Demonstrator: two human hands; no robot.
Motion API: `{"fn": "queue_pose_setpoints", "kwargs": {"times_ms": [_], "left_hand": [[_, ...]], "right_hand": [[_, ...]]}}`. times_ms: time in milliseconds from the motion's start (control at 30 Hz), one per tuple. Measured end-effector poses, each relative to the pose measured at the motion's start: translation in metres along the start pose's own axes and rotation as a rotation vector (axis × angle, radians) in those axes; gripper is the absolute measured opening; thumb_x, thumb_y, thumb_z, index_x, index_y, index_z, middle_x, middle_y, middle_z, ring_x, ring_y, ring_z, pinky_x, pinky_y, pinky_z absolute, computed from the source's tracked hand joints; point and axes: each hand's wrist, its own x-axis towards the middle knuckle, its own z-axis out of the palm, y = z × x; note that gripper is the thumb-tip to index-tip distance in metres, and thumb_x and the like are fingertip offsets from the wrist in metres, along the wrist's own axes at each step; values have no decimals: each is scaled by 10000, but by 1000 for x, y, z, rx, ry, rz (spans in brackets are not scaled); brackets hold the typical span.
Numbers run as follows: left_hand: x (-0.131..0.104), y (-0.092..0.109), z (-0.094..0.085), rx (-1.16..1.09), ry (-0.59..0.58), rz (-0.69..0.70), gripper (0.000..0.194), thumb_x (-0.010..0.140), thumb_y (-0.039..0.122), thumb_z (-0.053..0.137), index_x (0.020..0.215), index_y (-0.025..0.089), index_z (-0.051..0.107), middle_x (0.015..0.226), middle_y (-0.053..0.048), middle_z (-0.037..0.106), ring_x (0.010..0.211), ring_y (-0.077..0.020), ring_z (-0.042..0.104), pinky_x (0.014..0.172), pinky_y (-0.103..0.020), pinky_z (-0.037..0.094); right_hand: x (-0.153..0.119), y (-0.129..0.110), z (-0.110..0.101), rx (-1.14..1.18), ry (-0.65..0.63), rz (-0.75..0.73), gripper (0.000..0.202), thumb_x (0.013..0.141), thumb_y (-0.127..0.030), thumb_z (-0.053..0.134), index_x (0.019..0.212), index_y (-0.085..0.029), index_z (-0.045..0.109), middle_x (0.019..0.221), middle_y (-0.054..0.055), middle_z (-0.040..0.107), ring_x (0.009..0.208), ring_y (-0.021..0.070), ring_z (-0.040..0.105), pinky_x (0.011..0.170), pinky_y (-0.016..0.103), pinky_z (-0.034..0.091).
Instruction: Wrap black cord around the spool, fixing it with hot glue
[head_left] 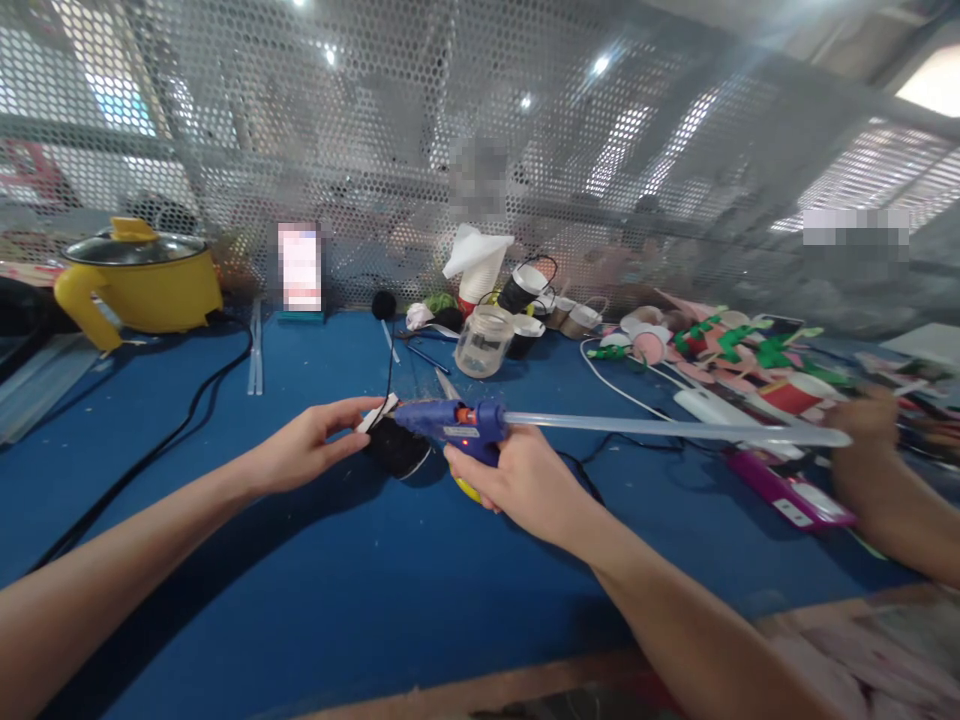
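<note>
Head view: my left hand has its thumb and fingertips closed on the white edge of the black cup, which lies tipped over near the middle of the blue table. Gripping only that edge, I likely steady the cup while leaving its dark side bare. My right hand is wrapped round the grip of the glue gun, fingers clamped on it; I cannot tell whether one presses the trigger. I hold it level, nozzle aimed left at the white edge, perhaps so the glue lands just there; whether it touches, I cannot tell. The long glue stick juts out right, clear of my wrist.

A black strand rises from the cup towards the yarn ball on the far side, probably left slack so the cup can turn. Scissors lie partly under the gun, within easy reach. Beyond them stands the clear jar. Far right, a co-worker's hand is well apart from mine.
</note>
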Motion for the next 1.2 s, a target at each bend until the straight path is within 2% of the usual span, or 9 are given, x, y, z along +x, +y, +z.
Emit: {"fn": "queue_pose_setpoints", "kwargs": {"times_ms": [167, 400, 633, 800, 1200], "left_hand": [[0, 1, 1, 1, 10, 1, 489, 792, 333, 433, 1236, 135, 386, 1182, -91, 546, 1016, -207, 527, 875, -314, 405], [-1, -1, 1, 11, 20, -20, 502, 789, 332, 442, 1248, 141, 374, 1149, -103, 565, 979, -215, 543, 879, -345, 397], [0, -2, 0, -15, -12, -10, 495, 794, 317, 438, 1251, 139, 365, 1150, -98, 564, 987, -210, 537, 881, -343, 397], [0, -5, -1, -12, -16, -12, 509, 793, 341, 444, 1260, 161, 352, 1117, -84, 585, 972, -209, 547, 866, -330, 408], [0, -5, -2, -34, -29, 7, 516, 795, 352, 445, 1267, 167, 347, 1207, -82, 531, 1053, -214, 510, 910, -333, 385]], "right_hand": [[-2, -1, 2, -58, 31, -32, 198, 739, -253, 467, 560, -174, 500, 399, -27, 496, 358, 90, 450, 430, 211, 396], [-4, -1, 9, -23, -9, -71, 136, 740, -263, 478, 648, -177, 531, 467, -21, 534, 407, 111, 507, 434, 219, 403], [3, 1, -5, 72, -38, 45, 257, 740, -246, 473, 495, -173, 461, 364, -37, 458, 346, 82, 462, 428, 203, 409], [10, 8, -8, 143, -55, 66, 211, 750, -262, 477, 577, -148, 513, 346, -55, 440, 323, 66, 431, 404, 186, 396], [9, 7, -8, 187, -84, 85, 218, 761, -258, 480, 579, -140, 508, 346, -59, 425, 324, 62, 422, 398, 181, 382]]}}
